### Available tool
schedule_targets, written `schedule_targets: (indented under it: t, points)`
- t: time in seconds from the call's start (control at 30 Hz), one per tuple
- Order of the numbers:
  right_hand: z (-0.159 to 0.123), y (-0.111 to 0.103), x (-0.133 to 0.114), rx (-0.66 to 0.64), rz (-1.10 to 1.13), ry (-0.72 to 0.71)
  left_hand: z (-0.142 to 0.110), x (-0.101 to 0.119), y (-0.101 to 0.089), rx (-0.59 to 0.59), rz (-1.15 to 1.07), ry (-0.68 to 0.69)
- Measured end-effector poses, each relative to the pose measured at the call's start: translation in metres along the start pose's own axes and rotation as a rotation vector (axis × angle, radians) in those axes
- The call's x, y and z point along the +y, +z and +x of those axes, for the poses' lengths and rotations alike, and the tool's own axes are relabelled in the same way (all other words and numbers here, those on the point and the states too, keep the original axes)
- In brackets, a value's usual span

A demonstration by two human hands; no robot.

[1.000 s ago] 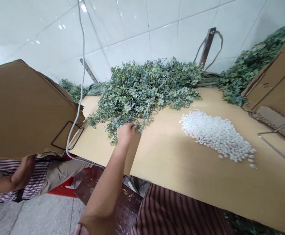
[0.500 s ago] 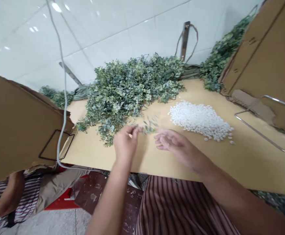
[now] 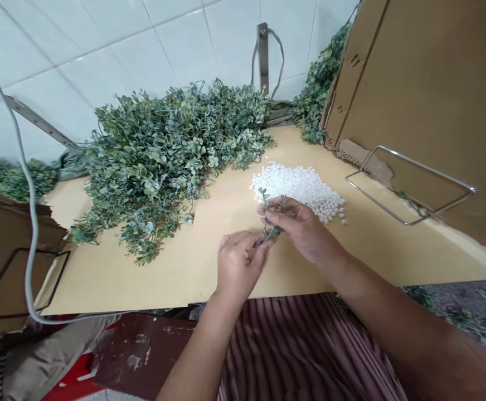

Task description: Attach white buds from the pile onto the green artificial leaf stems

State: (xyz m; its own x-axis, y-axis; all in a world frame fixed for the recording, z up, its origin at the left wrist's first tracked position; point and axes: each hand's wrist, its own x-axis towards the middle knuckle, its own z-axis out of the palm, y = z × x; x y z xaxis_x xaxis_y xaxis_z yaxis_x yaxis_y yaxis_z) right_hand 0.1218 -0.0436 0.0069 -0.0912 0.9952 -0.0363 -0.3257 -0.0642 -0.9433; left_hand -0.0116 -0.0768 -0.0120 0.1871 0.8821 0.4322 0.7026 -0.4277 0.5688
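Note:
My left hand (image 3: 238, 264) and my right hand (image 3: 301, 225) meet over the tan tabletop (image 3: 209, 267), both closed on one small green sprig (image 3: 271, 221) of fake leaves. The left fingers pinch its lower stem. The right fingers wrap its upper part, with leaves poking out above them. A big heap of green fake foliage (image 3: 168, 156) lies behind and to the left of my hands. A pile of small white plastic pieces (image 3: 299, 186) lies just beyond my right hand.
A tall cardboard box (image 3: 427, 100) with a metal wire frame (image 3: 410, 184) stands at the right. Another cardboard box (image 3: 4, 250) and a hanging white cable (image 3: 28, 223) are at the left. A metal bracket (image 3: 262, 53) is fixed to the white tiled wall. More foliage (image 3: 316, 83) sits at the back right.
My left hand drew a sprig out of the heap and brought it toward me. My right hand came in and closed on the same sprig. The view swung to the right.

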Motion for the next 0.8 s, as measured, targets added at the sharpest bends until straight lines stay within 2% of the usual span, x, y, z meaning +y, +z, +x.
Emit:
schedule_targets:
  t: [0.13, 0.23, 0.3, 0.33, 0.4, 0.43, 0.5, 0.6, 0.7, 0.8]
  points:
    - [0.004, 0.002, -0.005, -0.141, 0.019, 0.075, -0.003, 0.002, 0.004, -0.032, -0.142, -0.102]
    - [0.011, -0.003, -0.010, -0.187, 0.034, 0.109, -0.001, 0.000, 0.001, -0.187, -0.331, -0.180]
    - [0.017, -0.013, -0.016, -0.195, 0.048, 0.094, 0.009, -0.006, -0.002, -0.277, -0.440, -0.268]
    - [0.021, -0.019, -0.020, -0.198, 0.050, 0.083, 0.018, -0.011, -0.003, -0.270, -0.452, -0.332]
    - [0.028, -0.031, -0.027, -0.188, 0.042, 0.057, 0.040, -0.021, 0.000, -0.127, -0.363, -0.451]
    - [0.031, -0.036, -0.029, -0.191, 0.037, 0.060, 0.052, -0.027, 0.004, -0.071, -0.277, -0.463]
    - [0.036, -0.044, -0.030, -0.201, 0.041, 0.089, 0.075, -0.038, 0.016, -0.022, -0.091, -0.432]
    - [0.040, -0.049, -0.023, -0.198, 0.046, 0.130, 0.096, -0.048, 0.034, -0.061, 0.085, -0.372]
    - [0.040, -0.048, -0.015, -0.176, 0.021, 0.088, 0.100, -0.053, 0.044, -0.079, 0.119, -0.315]
    - [0.039, -0.046, -0.010, -0.192, -0.034, 0.025, 0.096, -0.058, 0.044, -0.054, 0.061, -0.285]
